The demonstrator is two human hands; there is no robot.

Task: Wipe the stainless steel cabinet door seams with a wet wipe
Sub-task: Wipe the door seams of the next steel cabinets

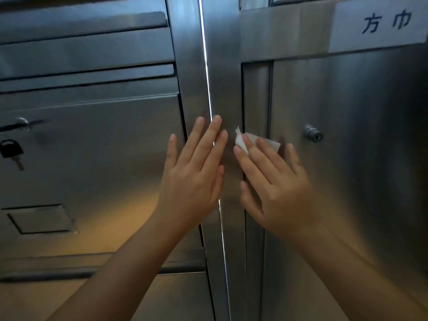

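Head view. Small white folded wet wipe (240, 142) lies across the dark vertical seam (242, 93) of the brushed stainless steel cabinet door (359, 170). Long axis near horizontal, crumpled corner pointing up. Right hand (275, 188) grip: straight fingers press it. Left hand (194, 177) flat, fingers spread, beside.

One view, head-worn, wide-angle. Looks forward and slightly down from behind the left hand (194, 174) and right hand (275, 184), very near the stainless steel cabinet front (352, 193). Frames both hands at centre, paper label (379, 24) up right of them.
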